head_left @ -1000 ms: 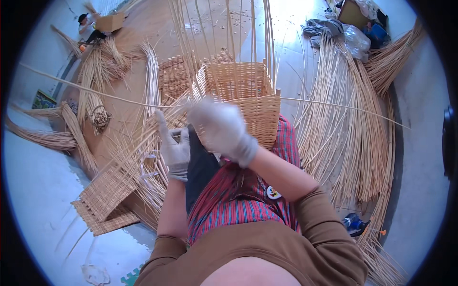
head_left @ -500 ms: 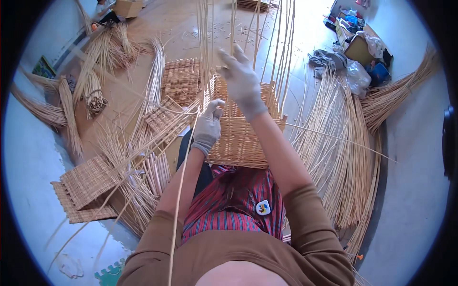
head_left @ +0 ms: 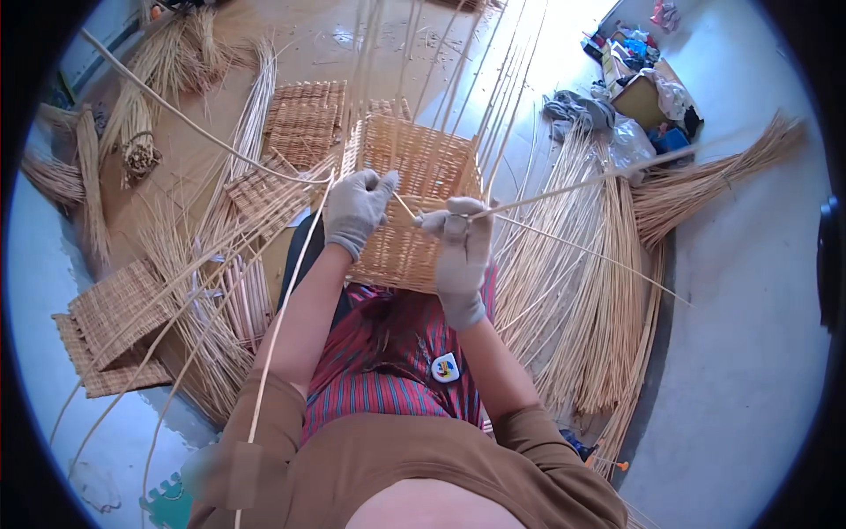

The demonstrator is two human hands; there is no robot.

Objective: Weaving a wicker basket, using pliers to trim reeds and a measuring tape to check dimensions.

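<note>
A square wicker basket rests against my lap, with long upright stakes rising from its far sides. My left hand, in a pale grey glove, is closed at the near left part of the rim, pinching a thin wicker strand. That strand crosses the basket's near side into my right hand and trails off to the upper right. The gloved right hand holds it between closed fingers, just in front of the near wall. Other long strands fan out leftward from beside my left hand.
Loose wicker bundles cover the floor at right, another leaning by the wall. Woven panels lie beyond the basket at left, and more panels lie nearer. A cardboard box with bags stands far right.
My right hand has come down from above the basket to its near side and now grips a wicker strand drawn across. My left hand stays by the rim. The whole view has shifted slightly.
</note>
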